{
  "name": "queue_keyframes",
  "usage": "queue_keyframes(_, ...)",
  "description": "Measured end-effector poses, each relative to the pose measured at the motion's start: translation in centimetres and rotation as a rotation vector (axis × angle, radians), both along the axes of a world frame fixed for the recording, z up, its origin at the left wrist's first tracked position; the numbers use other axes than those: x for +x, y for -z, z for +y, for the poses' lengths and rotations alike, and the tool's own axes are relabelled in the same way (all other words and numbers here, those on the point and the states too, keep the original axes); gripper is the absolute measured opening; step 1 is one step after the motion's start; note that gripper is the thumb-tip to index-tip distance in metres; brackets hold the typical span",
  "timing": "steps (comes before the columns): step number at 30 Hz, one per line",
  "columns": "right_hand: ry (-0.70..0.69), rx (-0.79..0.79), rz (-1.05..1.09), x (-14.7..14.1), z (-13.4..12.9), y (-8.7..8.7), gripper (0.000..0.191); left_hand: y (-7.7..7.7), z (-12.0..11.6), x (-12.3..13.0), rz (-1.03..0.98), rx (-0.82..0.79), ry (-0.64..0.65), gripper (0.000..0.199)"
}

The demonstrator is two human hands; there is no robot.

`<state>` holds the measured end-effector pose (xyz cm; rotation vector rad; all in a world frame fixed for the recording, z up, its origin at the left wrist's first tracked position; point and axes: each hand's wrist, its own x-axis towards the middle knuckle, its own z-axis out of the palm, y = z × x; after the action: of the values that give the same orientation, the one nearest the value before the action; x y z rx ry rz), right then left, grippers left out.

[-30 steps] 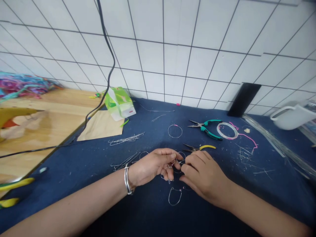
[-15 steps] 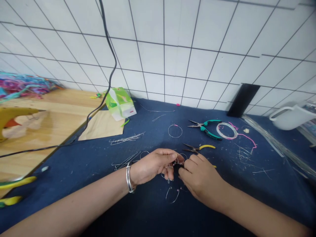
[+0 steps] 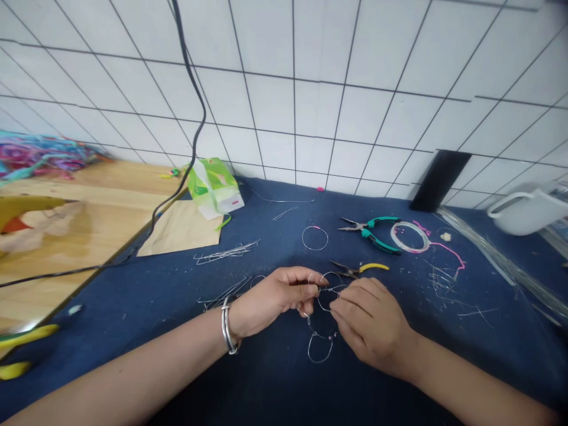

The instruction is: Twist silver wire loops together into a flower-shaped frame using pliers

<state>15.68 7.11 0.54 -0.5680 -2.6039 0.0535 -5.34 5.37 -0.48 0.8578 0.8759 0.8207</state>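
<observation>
My left hand (image 3: 286, 294), with two silver bangles (image 3: 227, 325) at the wrist, pinches a thin wire frame of joined loops (image 3: 326, 305) between thumb and forefinger. My right hand (image 3: 370, 319) has its fingers closed on the right side of the same frame; the exact grip is hidden behind the knuckles. From below the fingers hangs a lower wire loop (image 3: 320, 360) with small pinkish bits. Just beyond my hands, yellow-handled pliers (image 3: 355, 270) lie partly covered. A separate wire ring (image 3: 315, 238) with a pink mark lies flat on the dark blue cloth.
Teal-handled pliers (image 3: 370, 231) and a white coil (image 3: 410, 238) with pink cord lie at right. Bent wires (image 3: 228, 252) lie left, near a green tissue pack (image 3: 217, 186). A black cable (image 3: 195, 148) crosses the left side. A white jug (image 3: 528, 213) stands far right.
My hands have drawn slightly apart and the right hand has shifted a little right and down. More of the wire loops shows between them, and the hanging lower loop has swung to the right.
</observation>
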Motion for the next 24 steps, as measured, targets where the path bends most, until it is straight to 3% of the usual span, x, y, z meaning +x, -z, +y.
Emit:
queue_keyframes(8,-0.001,0.006,-0.021,-0.07,0.11,0.00,0.010,0.26,0.08,0.06,0.051,0.110,-0.041,0.020)
queue_keyframes(18,0.134,-0.142,0.215,-0.27,0.00,0.07,0.012,0.00,0.12,0.27,0.066,0.151,-0.029,0.018)
queue_keyframes(24,0.137,-0.246,0.260,-0.36,0.25,0.51,0.012,-0.05,0.02,0.43,0.081,0.125,-0.029,0.020)
